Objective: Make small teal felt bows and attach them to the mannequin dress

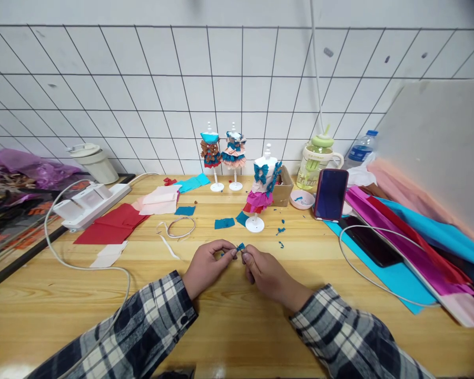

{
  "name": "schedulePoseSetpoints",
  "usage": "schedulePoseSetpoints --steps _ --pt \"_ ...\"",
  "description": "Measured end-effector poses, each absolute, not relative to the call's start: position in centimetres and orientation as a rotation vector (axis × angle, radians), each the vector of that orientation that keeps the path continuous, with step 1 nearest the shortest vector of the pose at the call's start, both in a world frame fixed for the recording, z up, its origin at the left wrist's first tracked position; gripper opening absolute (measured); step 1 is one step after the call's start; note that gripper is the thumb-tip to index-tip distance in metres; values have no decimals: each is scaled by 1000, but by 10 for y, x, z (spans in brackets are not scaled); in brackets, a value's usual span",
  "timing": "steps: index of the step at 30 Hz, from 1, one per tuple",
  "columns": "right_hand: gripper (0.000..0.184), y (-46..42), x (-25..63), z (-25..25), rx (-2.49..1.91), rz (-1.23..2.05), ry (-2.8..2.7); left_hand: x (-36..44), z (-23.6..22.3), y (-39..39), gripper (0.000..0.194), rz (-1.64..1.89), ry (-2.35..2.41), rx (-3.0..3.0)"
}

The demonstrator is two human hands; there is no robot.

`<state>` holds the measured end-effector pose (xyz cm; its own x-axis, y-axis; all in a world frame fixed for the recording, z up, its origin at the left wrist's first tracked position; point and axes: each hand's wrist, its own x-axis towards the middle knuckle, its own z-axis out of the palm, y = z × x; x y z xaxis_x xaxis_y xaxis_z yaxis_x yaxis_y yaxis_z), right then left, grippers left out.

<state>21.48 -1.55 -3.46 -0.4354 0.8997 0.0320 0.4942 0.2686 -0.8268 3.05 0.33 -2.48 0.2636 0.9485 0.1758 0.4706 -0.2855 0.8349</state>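
Between my two hands, just above the table, is a small teal piece of crepe paper (240,247), gathered in the middle like a bow. My left hand (210,265) pinches its left side with thumb and forefinger. On the other side my right hand (269,273) is closed on it, fingers curled. Beyond them stands a mini dress form (266,179) in a white top with teal bows and a magenta and red skirt. Flat teal pieces (225,223) lie at its left, and teal scraps (280,230) at its right.
Two more dressed forms (234,152) stand by the tiled wall. A power strip (90,205), red paper (110,223) and a white cord (181,227) lie left. Rightward are a small bowl (302,199), a propped phone (331,194), a green-lidded jug (315,163) and coloured sheets (398,284).
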Motion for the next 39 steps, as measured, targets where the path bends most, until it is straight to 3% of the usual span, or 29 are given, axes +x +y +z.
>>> schedulePoseSetpoints --steps 12,15,19,25,30,39 --pt "29 -13 216 -35 -1275 1002 -1990 30 -28 8 18 932 1235 1945" --pt "37 -10 216 -37 -1192 1274 -1667 28 -25 6 19 1017 1157 1984" --pt "47 -10 220 -28 -1085 1946 -1118 22 -20 -1 20 1157 994 2158" --pt "43 -17 222 -13 -967 2486 -827 19 -25 -7 52 1254 991 2219" --pt "37 -18 221 -18 -738 2479 -847 21 -30 -5 72 1286 994 2233" --pt "36 -10 228 -18 -946 2121 -906 20 -21 -3 75 1025 952 2344"
